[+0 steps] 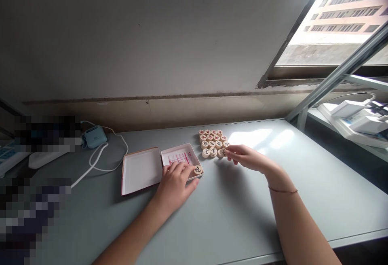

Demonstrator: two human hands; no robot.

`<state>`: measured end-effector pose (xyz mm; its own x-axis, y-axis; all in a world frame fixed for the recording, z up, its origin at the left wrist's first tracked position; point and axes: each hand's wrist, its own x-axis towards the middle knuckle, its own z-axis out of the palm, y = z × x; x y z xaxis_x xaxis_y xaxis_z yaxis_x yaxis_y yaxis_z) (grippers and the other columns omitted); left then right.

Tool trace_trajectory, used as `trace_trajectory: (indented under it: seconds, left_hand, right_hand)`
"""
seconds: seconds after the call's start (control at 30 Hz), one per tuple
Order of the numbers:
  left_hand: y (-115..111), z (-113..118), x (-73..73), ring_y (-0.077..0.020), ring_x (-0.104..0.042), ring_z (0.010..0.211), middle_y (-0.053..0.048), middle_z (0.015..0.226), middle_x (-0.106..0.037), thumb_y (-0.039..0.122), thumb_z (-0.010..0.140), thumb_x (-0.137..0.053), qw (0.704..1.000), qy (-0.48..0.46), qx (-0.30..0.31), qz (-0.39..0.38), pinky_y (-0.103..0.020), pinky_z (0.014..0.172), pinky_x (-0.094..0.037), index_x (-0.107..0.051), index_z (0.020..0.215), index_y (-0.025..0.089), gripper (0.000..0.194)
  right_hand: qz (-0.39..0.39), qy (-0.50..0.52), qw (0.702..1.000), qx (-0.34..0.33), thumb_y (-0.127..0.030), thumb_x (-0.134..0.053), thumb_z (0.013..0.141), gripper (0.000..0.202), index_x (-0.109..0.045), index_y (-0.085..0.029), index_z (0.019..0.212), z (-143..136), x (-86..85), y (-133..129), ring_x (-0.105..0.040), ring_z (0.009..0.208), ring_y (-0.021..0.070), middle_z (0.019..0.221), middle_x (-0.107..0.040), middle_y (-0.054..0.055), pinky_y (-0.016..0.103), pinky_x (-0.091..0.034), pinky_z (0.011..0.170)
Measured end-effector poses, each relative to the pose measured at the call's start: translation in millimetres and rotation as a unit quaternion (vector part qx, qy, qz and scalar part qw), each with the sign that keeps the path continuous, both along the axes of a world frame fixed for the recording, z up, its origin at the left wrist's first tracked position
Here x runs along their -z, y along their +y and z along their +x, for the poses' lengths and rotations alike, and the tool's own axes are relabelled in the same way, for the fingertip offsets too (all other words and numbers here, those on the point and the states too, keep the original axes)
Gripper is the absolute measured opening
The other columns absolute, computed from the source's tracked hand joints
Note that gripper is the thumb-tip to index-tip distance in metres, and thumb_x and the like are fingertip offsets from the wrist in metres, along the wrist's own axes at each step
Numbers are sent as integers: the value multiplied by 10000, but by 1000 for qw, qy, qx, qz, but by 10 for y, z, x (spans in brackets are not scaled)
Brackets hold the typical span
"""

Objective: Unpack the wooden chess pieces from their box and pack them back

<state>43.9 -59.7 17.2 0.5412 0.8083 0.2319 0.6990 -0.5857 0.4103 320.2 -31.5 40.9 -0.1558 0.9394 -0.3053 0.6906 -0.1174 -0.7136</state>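
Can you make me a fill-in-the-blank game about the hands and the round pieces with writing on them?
1. The hand at the open box is the ____ one.
2. The right hand touches a round piece marked in ____.
3. The rearmost row of pieces has ____ characters.

Missing words: left; black; red.
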Motion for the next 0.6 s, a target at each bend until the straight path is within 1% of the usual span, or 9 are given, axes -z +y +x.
trace_trajectory:
  seconds: [0.07,0.17,0.27,0.37,0.43,0.5,0.57,0.6]
  left_hand:
    - [1,-7,25,-235,-598,991,-39,1035,-672,292,881,-568,1000,19,3,-7,-366,847,-439,-606,1123,252,249]
    - [7,-15,37,-239,-603,986,-39,1038,-673,264,881,-561,1000,22,-1,-4,-374,849,-436,-604,1124,249,248]
    - [10,-17,34,-228,-615,959,-39,1013,-680,236,877,-561,1000,20,1,12,-354,828,-444,-602,1097,244,224]
    - [11,-19,45,-227,-634,927,-30,978,-697,205,874,-574,999,27,6,20,-349,814,-444,-592,1078,242,209]
    - [20,-29,62,-225,-646,893,-23,956,-706,182,876,-570,999,27,6,29,-359,816,-440,-587,1091,244,224]
    - [42,-44,74,-219,-648,874,-27,953,-712,160,889,-538,999,27,1,41,-361,820,-438,-583,1116,244,246]
    - [72,-54,72,-216,-644,878,-36,958,-713,186,900,-521,999,25,-8,39,-355,819,-440,-585,1129,239,244]
    - [87,-52,65,-219,-642,885,-40,959,-712,228,903,-528,999,22,-14,32,-354,814,-442,-588,1130,233,235]
  right_hand:
    - [-27,-8,999,22,-702,-479,780,535,-512,-177,680,74,39,23,-519,627,136,677,-540,23,258,-393,553]
    - [-36,5,999,34,-707,-489,766,545,-509,-174,652,54,75,42,-477,585,114,642,-505,6,251,-387,543]
    - [-41,10,998,38,-715,-484,760,564,-546,-166,649,20,99,51,-465,574,112,635,-513,12,249,-388,534]
    - [-41,-11,998,51,-713,-491,756,567,-549,-165,627,33,115,51,-466,571,117,636,-531,23,250,-374,518]
    - [-19,-32,997,61,-700,-486,774,554,-518,-173,607,31,99,43,-432,551,110,614,-507,12,249,-343,499]
    - [24,-30,997,63,-687,-468,800,542,-480,-184,600,-21,53,28,-380,529,98,585,-458,-9,246,-300,480]
    - [60,11,997,53,-678,-444,828,533,-457,-190,612,-139,-6,6,-359,524,93,577,-431,-22,243,-284,474]
    - [66,40,996,40,-671,-430,842,527,-460,-191,627,-218,-31,-7,-372,528,94,583,-438,-22,241,-294,477]
